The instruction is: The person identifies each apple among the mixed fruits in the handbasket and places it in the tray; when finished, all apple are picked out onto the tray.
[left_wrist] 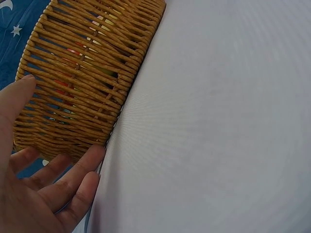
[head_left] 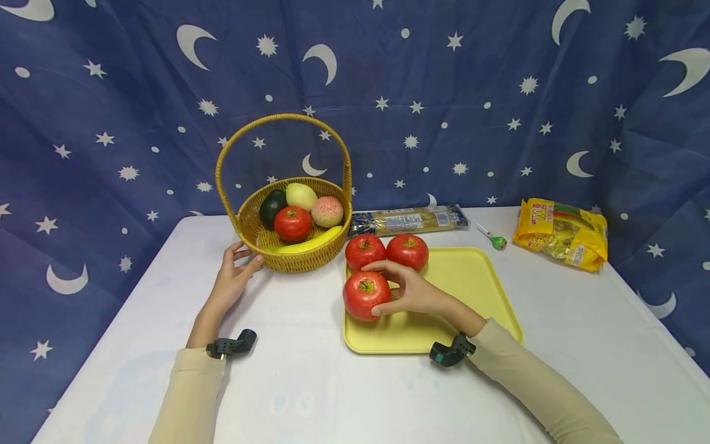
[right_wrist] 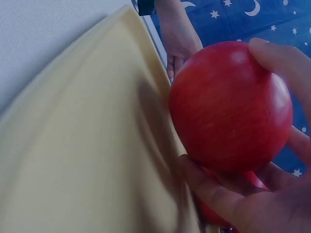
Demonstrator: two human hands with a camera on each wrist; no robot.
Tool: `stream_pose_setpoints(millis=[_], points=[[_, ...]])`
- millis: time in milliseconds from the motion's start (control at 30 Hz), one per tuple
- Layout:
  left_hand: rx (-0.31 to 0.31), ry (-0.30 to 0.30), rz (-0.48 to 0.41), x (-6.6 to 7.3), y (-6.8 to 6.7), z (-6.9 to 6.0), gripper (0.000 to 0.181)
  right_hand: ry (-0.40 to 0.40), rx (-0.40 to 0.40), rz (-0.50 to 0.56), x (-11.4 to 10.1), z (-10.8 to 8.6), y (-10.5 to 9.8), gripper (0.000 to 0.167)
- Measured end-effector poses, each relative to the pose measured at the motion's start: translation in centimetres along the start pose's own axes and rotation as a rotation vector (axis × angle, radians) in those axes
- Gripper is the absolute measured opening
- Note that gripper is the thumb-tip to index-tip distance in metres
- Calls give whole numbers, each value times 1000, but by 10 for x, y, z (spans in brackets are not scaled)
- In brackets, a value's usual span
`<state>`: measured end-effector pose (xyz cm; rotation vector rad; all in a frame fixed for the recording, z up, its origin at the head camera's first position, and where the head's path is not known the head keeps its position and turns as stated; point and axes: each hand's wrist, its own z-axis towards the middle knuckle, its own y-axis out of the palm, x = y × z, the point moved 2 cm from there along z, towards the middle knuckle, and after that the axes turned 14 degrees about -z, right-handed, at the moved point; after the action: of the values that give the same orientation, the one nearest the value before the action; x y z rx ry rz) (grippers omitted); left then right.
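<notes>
In the head view my right hand (head_left: 407,290) grips a red apple (head_left: 367,296) from its right side, over the left edge of a yellow tray (head_left: 466,296). The right wrist view shows the thumb and fingertips around that apple (right_wrist: 231,107). Two more red apples (head_left: 407,251) sit side by side behind it on the tray. My left hand (head_left: 230,280) rests against the left front of a wicker basket (head_left: 294,264), fingers loosely bent. In the left wrist view, its thumb and fingertips touch or nearly touch the woven wall (left_wrist: 82,82).
Inside the basket lie a red apple (head_left: 292,224), a banana (head_left: 307,242), a dark green fruit (head_left: 272,209), a pale green fruit (head_left: 301,196) and a peach (head_left: 327,211). Behind the tray lies packaged pasta (head_left: 410,221). A lollipop (head_left: 492,237) and yellow candy bag (head_left: 560,233) lie right.
</notes>
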<state>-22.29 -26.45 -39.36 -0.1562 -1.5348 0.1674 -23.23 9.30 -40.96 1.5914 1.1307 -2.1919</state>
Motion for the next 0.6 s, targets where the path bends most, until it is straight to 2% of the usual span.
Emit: stream_pose_setpoints(millis=[133,267,367,467,600], points=[[10,-2,-1,-19,-6,10,73,3,-49,-35,1,-1,0,68],[9,0,7,-19,-6,9,73,-5,-93,-87,2,-2,1,69],[9,-2,-1,-17,-5,7,72,-5,-94,-128,1,-3,-1,68],[16,6,-5,-32,-10,16,74,-8,-80,-145,1,-3,-6,64],[20,26,9,-36,-11,18,75,-35,-70,-176,-1,-3,-14,61]])
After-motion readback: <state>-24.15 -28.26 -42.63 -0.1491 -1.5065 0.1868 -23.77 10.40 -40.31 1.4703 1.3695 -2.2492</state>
